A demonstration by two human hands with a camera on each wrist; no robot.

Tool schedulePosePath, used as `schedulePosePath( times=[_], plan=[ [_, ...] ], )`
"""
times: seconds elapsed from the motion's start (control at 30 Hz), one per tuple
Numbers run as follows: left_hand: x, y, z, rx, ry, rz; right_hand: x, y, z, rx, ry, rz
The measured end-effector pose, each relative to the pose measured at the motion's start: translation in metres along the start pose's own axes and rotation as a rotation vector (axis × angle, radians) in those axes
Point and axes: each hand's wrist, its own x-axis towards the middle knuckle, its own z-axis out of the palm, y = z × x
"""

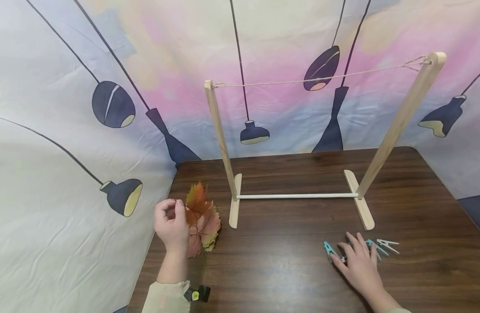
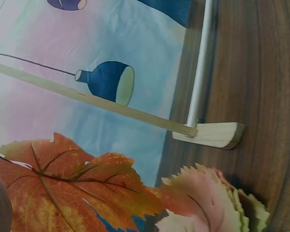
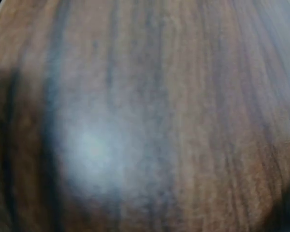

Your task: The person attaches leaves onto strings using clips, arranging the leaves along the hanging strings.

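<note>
Behind the far edge of my bench (image 1: 271, 265) hangs the cloth (image 1: 177, 39). Nearer me, two posts (image 1: 396, 126) stand on their feet (image 1: 366, 217), the rod (image 1: 298, 196) joining them low, the string (image 1: 275, 83) stretched between their tops. Left of the left foot, towards the left edge, lie the leaves (image 1: 209, 228), a held leaf (image 1: 196, 198) above them at my left fingers (image 1: 180, 211). Before the right foot, my right fingers (image 1: 353, 243) spread among the clothespins (image 1: 329, 248).

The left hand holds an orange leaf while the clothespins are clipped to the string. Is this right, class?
Not quite: the clothespins are on the table by the right hand, not on the string, as the head view shows. The rest stands.
</note>
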Motion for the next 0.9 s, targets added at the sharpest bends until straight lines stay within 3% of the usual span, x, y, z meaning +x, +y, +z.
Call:
schedulePosePath(
  times=[0.43, 0.9],
  plan=[
    [0.006, 0.013, 0.015, -0.043, -0.079, 0.018, -0.006, 0.001, 0.004, -0.017, 0.017, -0.028],
    [0.004, 0.02, 0.038, -0.06, -0.173, -0.016, -0.009, -0.001, 0.01, -0.014, 0.117, -0.077]
  ],
)
